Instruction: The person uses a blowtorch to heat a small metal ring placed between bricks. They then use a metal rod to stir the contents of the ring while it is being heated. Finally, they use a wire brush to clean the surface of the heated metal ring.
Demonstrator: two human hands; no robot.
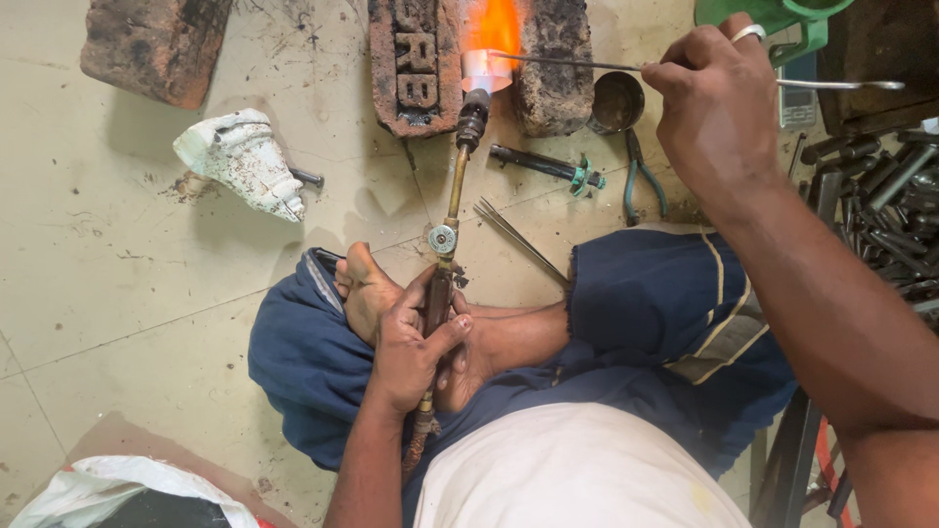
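L hand [411, 347] wrapped round torch [452, 210]; R hand [719, 103] pinching rod [577, 62] w/ fingertips, flame btwn 2 bricks [555, 64].

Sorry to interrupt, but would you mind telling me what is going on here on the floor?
A person sits cross-legged on the tiled floor. The left hand grips a gas torch, whose orange flame plays on a small metal piece set between two bricks. The right hand holds a thin metal rod with its tip at the heated piece. Pliers and spare rods lie nearby.
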